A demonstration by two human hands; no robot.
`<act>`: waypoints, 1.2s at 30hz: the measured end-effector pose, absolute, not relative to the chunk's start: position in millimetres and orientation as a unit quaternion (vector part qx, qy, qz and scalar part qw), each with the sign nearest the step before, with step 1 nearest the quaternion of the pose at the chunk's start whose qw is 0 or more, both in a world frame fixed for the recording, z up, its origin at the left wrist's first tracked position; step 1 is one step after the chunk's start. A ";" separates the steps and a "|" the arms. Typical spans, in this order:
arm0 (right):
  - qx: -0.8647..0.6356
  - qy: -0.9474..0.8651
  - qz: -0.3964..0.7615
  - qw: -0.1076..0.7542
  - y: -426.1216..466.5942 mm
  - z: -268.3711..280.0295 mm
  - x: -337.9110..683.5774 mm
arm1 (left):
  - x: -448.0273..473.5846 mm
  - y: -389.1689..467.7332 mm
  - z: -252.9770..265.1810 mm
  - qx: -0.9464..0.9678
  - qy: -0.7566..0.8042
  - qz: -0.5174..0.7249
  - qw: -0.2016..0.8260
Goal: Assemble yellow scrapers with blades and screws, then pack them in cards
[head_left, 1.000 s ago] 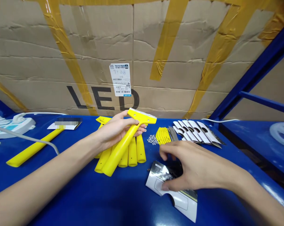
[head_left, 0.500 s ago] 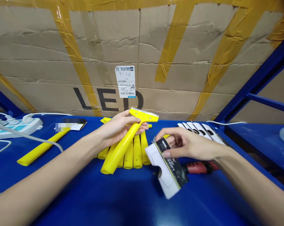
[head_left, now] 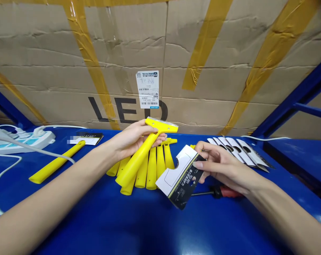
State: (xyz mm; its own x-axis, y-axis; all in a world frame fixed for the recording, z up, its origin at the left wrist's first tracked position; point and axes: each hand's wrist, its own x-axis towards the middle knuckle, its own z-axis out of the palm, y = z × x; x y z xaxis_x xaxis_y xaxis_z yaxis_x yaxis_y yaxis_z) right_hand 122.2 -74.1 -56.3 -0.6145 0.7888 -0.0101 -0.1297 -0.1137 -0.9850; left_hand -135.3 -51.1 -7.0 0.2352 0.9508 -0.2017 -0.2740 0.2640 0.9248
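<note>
My left hand (head_left: 135, 140) is closed round the neck of a yellow scraper (head_left: 138, 156), its wide head with a metal blade edge tilted up and its hollow handle pointing down toward me. Between the thumb and fingers of my right hand (head_left: 210, 159) is a black-and-white cardboard sleeve (head_left: 180, 177) with a rounded notch in its white side. The sleeve is held apart from the scraper, below and right of it. Several yellow scraper handles (head_left: 151, 173) lie side by side on the table beneath my left hand. A screwdriver (head_left: 228, 192) with a red and black grip lies beyond the sleeve, partly hidden.
Several folded cardboard sleeves (head_left: 238, 150) lie at the right rear of the blue table (head_left: 139, 226). On the left are a scraper with its head in a sleeve (head_left: 56, 163) and a white power strip (head_left: 40, 140) with cables. A large taped carton (head_left: 118, 46) stands behind.
My right hand has turned the cardboard sleeve, so its notch now faces up toward the scraper and its printed side shows. My left hand still holds the scraper. The view has shifted slightly.
</note>
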 end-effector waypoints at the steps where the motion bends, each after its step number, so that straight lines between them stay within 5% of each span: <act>1: -0.283 -0.573 0.692 0.335 -73.7 -55.9 122.8 | -134.6 -51.6 -6.6 0.407 0.419 0.451 0.675; 8: -0.247 -0.531 0.709 0.393 -73.4 -51.9 129.3 | -132.5 -54.1 -6.0 0.385 0.418 0.456 0.685; 18: -0.277 -0.637 0.567 0.443 -66.9 -57.3 135.2 | -140.0 -45.9 -8.4 0.330 0.388 0.541 0.670; 27: -0.348 -0.709 0.520 0.325 -72.3 -59.0 128.1 | -146.5 -38.3 -10.1 0.303 0.314 0.657 0.615; 36: -0.367 -0.706 0.521 0.307 -76.9 -53.6 122.5 | -147.5 -37.9 -10.2 0.282 0.315 0.703 0.572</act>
State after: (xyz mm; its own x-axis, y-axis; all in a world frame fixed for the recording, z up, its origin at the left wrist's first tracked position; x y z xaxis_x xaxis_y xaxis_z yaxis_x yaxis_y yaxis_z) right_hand 122.5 -76.9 -53.6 -0.5412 0.8394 0.0508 0.1989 0.1864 -0.9621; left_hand -147.5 -37.9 -10.2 -0.1863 0.9818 0.0360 -0.6270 -0.1470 0.7650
